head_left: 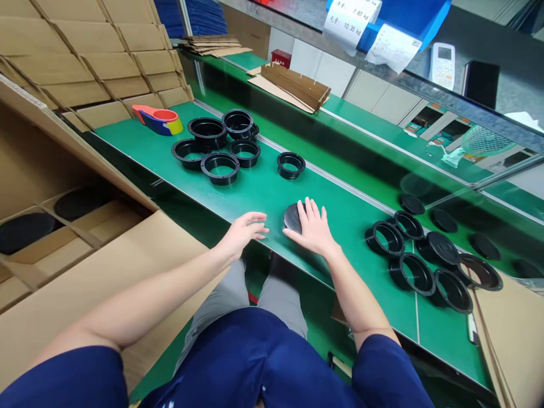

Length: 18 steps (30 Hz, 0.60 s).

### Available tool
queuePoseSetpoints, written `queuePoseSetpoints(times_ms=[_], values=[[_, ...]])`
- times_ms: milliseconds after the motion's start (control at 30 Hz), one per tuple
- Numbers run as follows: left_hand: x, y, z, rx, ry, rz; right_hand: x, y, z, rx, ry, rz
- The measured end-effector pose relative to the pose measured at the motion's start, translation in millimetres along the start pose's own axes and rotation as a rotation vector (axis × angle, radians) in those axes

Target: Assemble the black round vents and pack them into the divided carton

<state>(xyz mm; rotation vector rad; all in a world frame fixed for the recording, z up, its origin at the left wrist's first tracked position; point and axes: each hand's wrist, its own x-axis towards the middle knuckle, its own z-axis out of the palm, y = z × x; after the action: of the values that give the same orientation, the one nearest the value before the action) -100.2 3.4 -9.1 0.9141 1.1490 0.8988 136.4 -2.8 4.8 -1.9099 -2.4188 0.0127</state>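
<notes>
A round black disc-like part [292,219] lies on the green table [255,198] near its front edge. My right hand [313,228] rests over its right side, palm down with fingers spread, hiding part of it. To the left of the disc, my left hand [246,232] hovers by the table edge with its fingers apart and nothing in them. One black flanged ring [291,165] stands alone behind the disc. Several more black rings [220,168] are grouped, partly stacked, at the back left.
Several black rings [411,274] and a lidded one [442,249] stand at the right beside cardboard [514,340]. Coloured scoops [159,120] lie at the far left. An open divided carton [85,226] is at my left. A shelf above holds a blue bin [425,22] and a phone [481,85].
</notes>
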Motion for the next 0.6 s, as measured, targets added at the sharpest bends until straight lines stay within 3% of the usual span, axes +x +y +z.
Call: queuePoseSetpoints(times_ms=[167,333,400,500,533,600], values=[[3.3,-9.6,-8.6,0.009,0.023,-0.017,9.5,-4.5,-14.5,0.046,0.294,-0.008],[12.1,-16.8,-1.6,0.008,-0.014,-0.033,20.7,-13.7,15.2,0.148,0.077,0.009],[15.5,-17.7,3.6,0.011,-0.076,-0.042,19.6,0.1,21.1,0.287,0.192,0.152],[17.1,-20.3,18.7,0.004,-0.231,-0.045,9.0,22.5,21.0,0.652,0.405,0.509],[15.4,-21.4,25.2,-0.014,-0.290,-0.026,3.0,24.2,20.7,0.757,0.402,0.567],[9.1,-22.7,36.3,-0.038,-0.386,0.050,-11.9,16.8,21.7,0.912,0.319,0.524]])
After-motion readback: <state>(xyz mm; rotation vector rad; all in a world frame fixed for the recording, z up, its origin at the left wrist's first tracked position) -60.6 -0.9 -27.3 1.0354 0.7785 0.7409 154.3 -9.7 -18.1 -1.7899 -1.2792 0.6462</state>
